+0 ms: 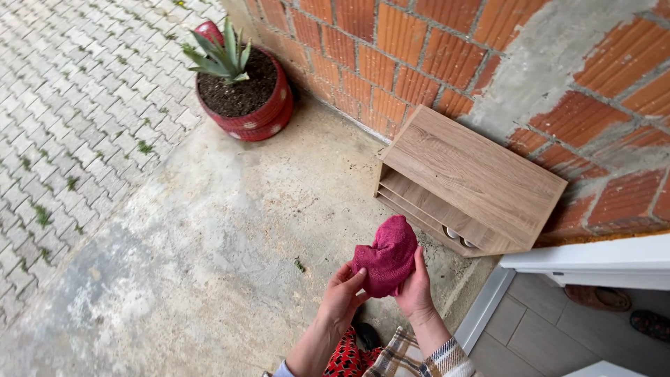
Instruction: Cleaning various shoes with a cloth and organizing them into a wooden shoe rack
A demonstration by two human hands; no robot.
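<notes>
Home entrance, outdoors. Bare brick wall [419, 56] with mortar patches, concrete slab [230, 230] running into block paving [77, 105]. Low wooden shoe rack [474, 174] against the wall, shoes inside. Potted succulent [223, 56] in a red painted tyre planter [262, 115]. White door frame [586, 262] and tiled floor [537, 335] at right, slippers [649, 322] on it.

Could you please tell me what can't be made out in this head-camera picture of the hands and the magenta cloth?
- Head view: the left hand and right hand cover part of the magenta cloth; its kind is unclear.
- Wooden shoe rack: its top board hides most of the shelf contents.
- Footwear: cut by the right edge.
</notes>
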